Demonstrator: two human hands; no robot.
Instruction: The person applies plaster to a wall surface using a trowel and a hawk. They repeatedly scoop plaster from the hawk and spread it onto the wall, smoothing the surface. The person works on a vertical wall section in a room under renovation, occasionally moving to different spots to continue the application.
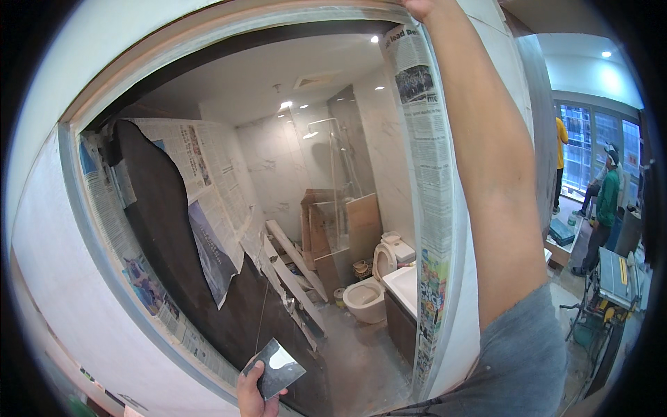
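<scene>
Low in the middle, my left hand [257, 393] is closed on a flat grey plate [283, 372] with the thumb over its face. A smooth white patch, like putty, lies on the plate's upper part. My right arm stretches straight up along the right side of the doorway. At the top edge of the picture, my right hand [419, 7] is at the upper right corner of the door frame [229, 15]; most of it is cut off, so its fingers and anything in them cannot be made out.
Newspaper [417, 125] covers the jambs, and torn sheets [201, 160] hang on the dark door [156, 187]. Inside are boards [295, 260], a toilet [365, 300] and a sink [403, 285]. To the right stand a person in green [608, 191] and a table saw [618, 278].
</scene>
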